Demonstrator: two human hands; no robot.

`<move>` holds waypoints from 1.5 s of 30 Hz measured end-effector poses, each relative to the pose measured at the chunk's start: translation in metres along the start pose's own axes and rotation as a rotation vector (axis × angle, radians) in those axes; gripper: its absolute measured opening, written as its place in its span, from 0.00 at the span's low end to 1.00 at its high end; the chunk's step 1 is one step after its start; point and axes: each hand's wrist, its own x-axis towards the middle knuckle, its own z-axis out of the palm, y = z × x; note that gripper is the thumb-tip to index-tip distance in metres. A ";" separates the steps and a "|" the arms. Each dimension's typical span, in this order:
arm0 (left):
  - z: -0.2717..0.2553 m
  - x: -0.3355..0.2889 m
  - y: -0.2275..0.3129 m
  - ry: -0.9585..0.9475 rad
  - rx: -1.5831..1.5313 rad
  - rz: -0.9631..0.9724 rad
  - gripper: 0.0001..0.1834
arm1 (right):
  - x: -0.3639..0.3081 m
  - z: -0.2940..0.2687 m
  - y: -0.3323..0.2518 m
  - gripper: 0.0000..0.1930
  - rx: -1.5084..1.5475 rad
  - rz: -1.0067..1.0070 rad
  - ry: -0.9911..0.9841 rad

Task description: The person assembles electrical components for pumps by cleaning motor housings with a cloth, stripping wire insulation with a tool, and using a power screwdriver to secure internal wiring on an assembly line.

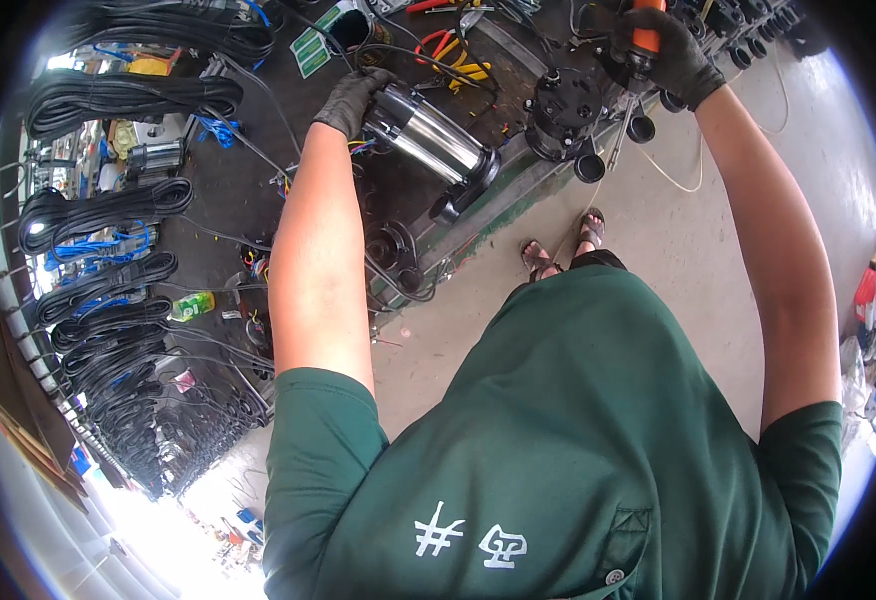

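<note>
My left hand (356,100), in a dark glove, is closed around the upper end of a pump (433,135) with a shiny steel cylinder and black ends. The pump lies tilted on the dark bench, its black foot toward the edge. At the upper right my gloved right hand (676,62) is wrapped around an orange-and-black cylindrical tool (648,38); its exact kind does not show. Near that hand stands another black pump part (566,110) with a round top and a side outlet. Coloured wires (362,147) stick out beside the steel pump.
Yellow-handled pliers (470,76) and a red-handled tool (436,44) lie beyond the steel pump. Coils of black cable (133,100) line the left side. A black pump base (390,245) sits near the bench edge (478,225). A green bottle (192,306) lies among the cables.
</note>
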 end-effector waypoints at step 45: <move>-0.002 -0.032 -0.003 -0.102 -0.008 0.144 0.12 | 0.020 -0.015 0.005 0.10 0.088 0.106 -0.057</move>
